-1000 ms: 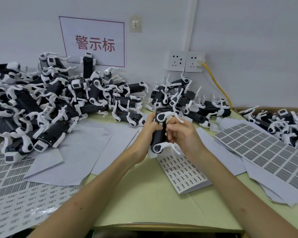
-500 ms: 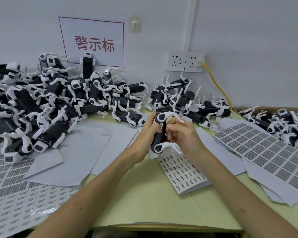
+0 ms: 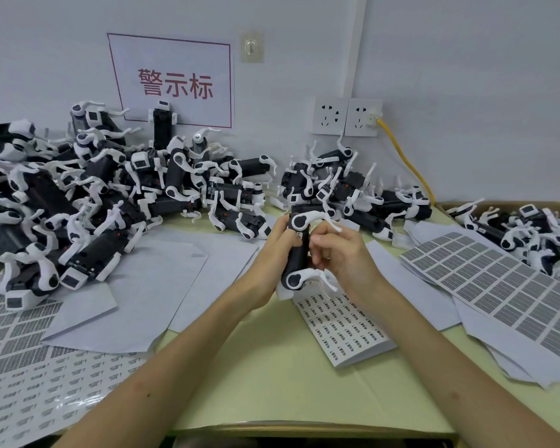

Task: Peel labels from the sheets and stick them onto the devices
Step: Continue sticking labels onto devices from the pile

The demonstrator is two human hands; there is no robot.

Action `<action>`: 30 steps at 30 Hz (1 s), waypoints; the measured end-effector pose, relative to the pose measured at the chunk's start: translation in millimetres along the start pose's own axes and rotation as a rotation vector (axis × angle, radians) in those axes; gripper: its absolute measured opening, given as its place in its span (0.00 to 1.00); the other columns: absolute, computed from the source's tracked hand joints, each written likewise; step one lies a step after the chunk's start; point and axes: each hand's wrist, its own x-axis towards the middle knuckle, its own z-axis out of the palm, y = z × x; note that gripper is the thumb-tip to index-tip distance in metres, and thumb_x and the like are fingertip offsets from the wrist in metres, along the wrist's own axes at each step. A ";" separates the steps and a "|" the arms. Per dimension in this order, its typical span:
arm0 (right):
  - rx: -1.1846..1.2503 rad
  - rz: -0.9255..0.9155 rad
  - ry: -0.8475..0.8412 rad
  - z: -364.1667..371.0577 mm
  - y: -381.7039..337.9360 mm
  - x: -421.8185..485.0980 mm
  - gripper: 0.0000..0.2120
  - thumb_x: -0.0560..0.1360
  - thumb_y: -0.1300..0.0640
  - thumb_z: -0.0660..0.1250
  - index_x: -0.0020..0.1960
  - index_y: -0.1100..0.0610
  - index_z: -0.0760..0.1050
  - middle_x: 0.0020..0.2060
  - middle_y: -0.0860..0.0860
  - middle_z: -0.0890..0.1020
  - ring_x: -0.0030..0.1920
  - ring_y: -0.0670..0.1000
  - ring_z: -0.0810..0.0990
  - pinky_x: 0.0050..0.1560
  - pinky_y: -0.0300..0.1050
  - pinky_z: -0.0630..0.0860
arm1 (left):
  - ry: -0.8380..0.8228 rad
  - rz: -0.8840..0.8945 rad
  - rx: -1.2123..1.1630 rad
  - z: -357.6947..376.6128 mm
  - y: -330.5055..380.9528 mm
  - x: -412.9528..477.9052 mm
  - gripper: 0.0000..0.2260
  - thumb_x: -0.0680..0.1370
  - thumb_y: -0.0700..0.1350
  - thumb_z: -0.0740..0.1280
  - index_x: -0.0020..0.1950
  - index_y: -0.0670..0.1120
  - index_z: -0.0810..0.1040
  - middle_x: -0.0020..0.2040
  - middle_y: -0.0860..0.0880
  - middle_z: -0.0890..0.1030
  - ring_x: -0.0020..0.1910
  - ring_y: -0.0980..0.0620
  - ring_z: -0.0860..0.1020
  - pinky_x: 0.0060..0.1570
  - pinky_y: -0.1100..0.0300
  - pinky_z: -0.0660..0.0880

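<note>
So L hand point(image 3: 272, 250), R hand point(image 3: 345, 253) grip device point(image 3: 296, 258) aloft.

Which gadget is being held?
The device in the middle, held upright between the left hand and right hand; the other devices lie in piles.

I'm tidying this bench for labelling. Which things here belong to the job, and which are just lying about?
Job: device gripped by left hand, right hand on it; small-label sheet below; grey label sheet; piled devices.
Lying about: wall sign; sockets; yellow cable; wall hook.
</note>
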 end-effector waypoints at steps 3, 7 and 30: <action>-0.010 -0.005 -0.009 -0.4 -0.2 0.0 0.07 0.69 0.58 0.68 0.33 0.52 0.78 0.28 0.52 0.75 0.30 0.49 0.74 0.35 0.45 0.69 | 0.020 -0.009 0.006 0.2 -1.4 -0.7 0.22 0.71 0.44 0.62 0.66 0.49 0.72 0.40 0.50 0.81 0.42 0.50 0.80 0.44 0.56 0.77; -0.036 -0.031 -0.005 -2.9 -0.2 0.2 0.07 0.70 0.59 0.67 0.33 0.54 0.77 0.28 0.53 0.74 0.31 0.49 0.73 0.35 0.44 0.68 | 0.033 -0.012 -0.064 1.7 -0.2 -1.2 0.25 0.68 0.41 0.64 0.66 0.47 0.74 0.48 0.47 0.79 0.48 0.48 0.78 0.47 0.55 0.77; -0.276 0.325 -0.104 -57.9 -27.7 2.8 0.15 0.70 0.47 0.71 0.55 0.52 0.80 0.54 0.53 0.77 0.53 0.57 0.70 0.48 0.53 0.68 | -0.066 -0.435 -0.134 -10.8 0.2 10.3 0.24 0.80 0.60 0.63 0.65 0.44 0.80 0.57 0.32 0.84 0.51 0.35 0.86 0.50 0.45 0.82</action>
